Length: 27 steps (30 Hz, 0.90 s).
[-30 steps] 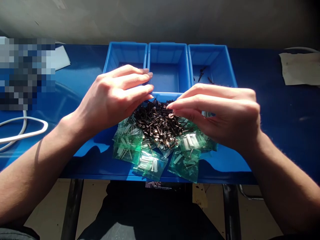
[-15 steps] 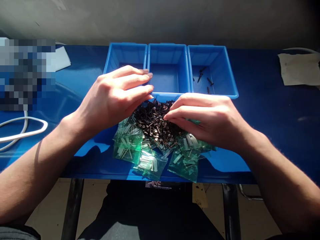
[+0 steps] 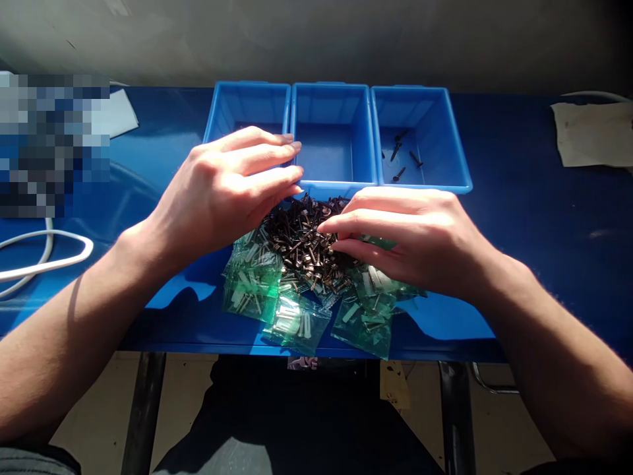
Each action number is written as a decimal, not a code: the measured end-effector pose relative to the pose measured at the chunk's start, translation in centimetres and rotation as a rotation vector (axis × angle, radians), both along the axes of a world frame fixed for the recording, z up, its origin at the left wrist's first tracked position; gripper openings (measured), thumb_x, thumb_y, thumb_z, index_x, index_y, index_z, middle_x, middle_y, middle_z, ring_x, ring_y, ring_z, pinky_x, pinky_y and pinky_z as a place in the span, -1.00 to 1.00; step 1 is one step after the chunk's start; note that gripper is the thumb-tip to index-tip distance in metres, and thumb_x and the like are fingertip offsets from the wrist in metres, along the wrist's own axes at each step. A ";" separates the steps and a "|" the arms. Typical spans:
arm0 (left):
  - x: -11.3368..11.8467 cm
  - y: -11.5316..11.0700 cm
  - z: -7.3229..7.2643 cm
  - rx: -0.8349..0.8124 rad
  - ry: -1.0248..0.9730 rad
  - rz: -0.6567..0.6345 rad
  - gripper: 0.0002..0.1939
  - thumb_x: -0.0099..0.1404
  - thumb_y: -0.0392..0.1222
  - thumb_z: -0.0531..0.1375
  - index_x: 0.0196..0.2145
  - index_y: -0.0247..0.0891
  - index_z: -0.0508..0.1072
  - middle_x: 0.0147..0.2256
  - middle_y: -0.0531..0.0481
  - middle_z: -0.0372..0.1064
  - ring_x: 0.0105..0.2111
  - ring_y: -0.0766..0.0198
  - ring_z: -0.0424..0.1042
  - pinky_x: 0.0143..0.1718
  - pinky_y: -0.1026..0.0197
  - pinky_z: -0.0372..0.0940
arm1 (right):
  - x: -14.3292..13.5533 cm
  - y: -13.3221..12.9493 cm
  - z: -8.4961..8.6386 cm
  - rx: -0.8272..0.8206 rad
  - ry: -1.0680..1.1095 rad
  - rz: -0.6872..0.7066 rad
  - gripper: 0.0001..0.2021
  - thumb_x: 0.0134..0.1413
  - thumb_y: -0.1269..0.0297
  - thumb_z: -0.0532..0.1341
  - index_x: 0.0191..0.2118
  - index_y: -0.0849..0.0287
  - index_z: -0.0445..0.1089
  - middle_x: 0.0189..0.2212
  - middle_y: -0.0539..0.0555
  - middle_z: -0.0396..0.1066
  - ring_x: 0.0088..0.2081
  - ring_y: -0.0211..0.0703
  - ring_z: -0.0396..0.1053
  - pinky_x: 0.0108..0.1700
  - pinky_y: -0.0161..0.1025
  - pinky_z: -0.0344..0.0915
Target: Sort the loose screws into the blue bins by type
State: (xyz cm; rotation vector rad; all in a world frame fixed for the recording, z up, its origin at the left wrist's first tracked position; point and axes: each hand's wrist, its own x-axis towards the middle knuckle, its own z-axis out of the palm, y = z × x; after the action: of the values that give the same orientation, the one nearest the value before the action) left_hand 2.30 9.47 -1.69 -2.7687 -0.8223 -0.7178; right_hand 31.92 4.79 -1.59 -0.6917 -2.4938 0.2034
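Blue table (image 3: 534,231) extends rightward | right hand (image 3: 410,231) at screws (image 3: 311,254), slightly parted, seemingly unloaded | left hand (image 3: 232,181) by bin rim (image 3: 341,186), hold unclear

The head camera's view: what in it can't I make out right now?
In the head view:
Near part of the left bin: hidden by the left hand.
Whether the right hand touches the screw pile: too small and shadowed at the fingertips.
Things at far left: blurred by a pixelated patch.
Far end of the pale sheet: cut off by the right edge.
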 end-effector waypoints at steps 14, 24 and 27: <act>0.1 0.0 0.1 0.019 0.041 0.014 -0.75 0.73 -0.11 0.20 0.09 -0.23 0.67 0.20 -0.08 0.64 0.27 0.02 0.63 0.24 -0.10 0.68 | -0.3 0.1 0.8 -0.064 0.212 -0.007 -0.84 0.52 0.46 0.33 -0.01 0.11 0.68 -0.06 0.14 0.66 -0.08 -0.14 0.66 -0.08 -0.14 0.66; 0.0 0.0 0.2 -0.071 -0.002 0.017 -0.75 0.73 -0.09 0.19 0.08 -0.20 0.66 0.22 -0.07 0.63 0.30 0.00 0.60 0.30 -0.13 0.63 | -1.1 -0.6 1.5 -0.270 0.375 -0.028 -0.81 0.42 0.53 0.40 -0.15 0.07 0.71 -0.11 0.03 0.77 -0.07 -0.11 0.75 0.00 -0.11 0.77; 0.0 0.0 0.2 -0.062 0.013 0.013 -0.72 0.74 -0.10 0.17 0.12 -0.23 0.66 0.23 -0.09 0.62 0.32 -0.01 0.59 0.32 -0.13 0.62 | -1.1 -0.9 1.8 -0.256 0.389 -0.092 -0.82 0.39 0.48 0.44 -0.16 0.02 0.74 -0.12 0.03 0.76 -0.08 -0.06 0.74 0.00 -0.03 0.77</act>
State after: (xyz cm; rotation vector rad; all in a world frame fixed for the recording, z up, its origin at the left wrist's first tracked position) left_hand 2.27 9.49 -1.53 -2.8163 -0.8741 -0.6823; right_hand 30.80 3.94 0.17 -0.7832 -2.0793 0.5738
